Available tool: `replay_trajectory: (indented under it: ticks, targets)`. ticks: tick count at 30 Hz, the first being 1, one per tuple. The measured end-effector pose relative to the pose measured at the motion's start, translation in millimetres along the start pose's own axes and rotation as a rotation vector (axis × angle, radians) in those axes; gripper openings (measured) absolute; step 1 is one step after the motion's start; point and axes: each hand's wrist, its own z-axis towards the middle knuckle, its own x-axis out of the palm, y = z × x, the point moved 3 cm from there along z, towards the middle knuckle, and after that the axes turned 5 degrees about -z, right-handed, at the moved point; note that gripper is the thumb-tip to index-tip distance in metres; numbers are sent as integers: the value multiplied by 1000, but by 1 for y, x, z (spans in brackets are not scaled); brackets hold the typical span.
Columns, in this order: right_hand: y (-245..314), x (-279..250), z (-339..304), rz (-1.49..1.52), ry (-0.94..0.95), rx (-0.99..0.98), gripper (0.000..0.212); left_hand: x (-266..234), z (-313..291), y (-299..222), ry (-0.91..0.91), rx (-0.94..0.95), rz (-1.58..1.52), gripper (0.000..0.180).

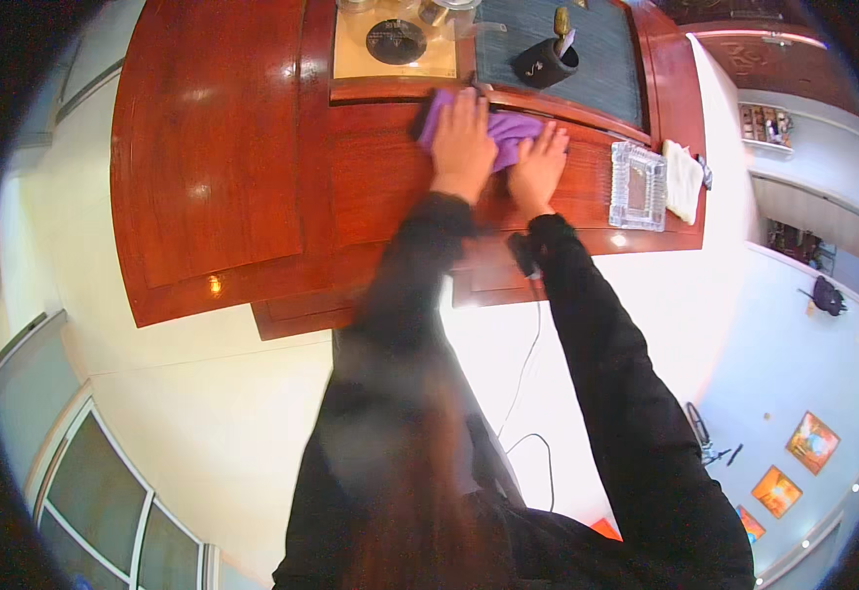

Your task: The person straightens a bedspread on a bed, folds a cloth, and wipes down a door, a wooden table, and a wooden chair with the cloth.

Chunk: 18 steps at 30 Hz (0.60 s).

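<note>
Both hands are out over the red-brown table (pixel 213 187), and the purple cloth (pixel 513 126) is right under them, bunched along the near side of the raised wooden edge. Here's the left hand (pixel 464 143): palm down, fingers stretched forward, lying flat on the cloth. And the right hand (pixel 538 172), just beside it, fingers extended and slightly parted, touching the cloth's right end; whether its thumb pinches any fabric, I cannot tell.

Beyond the edge sits a dark inset panel (pixel 606 79), with a black cup (pixel 545 65) on it and a gold-tipped handle (pixel 561 22) poking up. To its left, a yellow panel (pixel 351 59) carries a black disc (pixel 396 41) and clear vessels (pixel 449 10) at the top of the view. Over on the right, a clear glass dish (pixel 638 187), and just beside that, a white cloth (pixel 683 183) near the table's edge.
</note>
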Motion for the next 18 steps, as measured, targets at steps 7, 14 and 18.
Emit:
replay_trajectory:
  ticks: [7,14,18]
  targets:
    - [209,-154,-44,667,-13,-233,61,-125,-122,176,-14,-194,259,59]
    - [302,-227,-78,898,-4,-510,60,-191,-225,231,-39,-370,387,61]
    - [290,-221,-85,963,-20,-526,56,-173,-233,208,-107,-435,449,59]
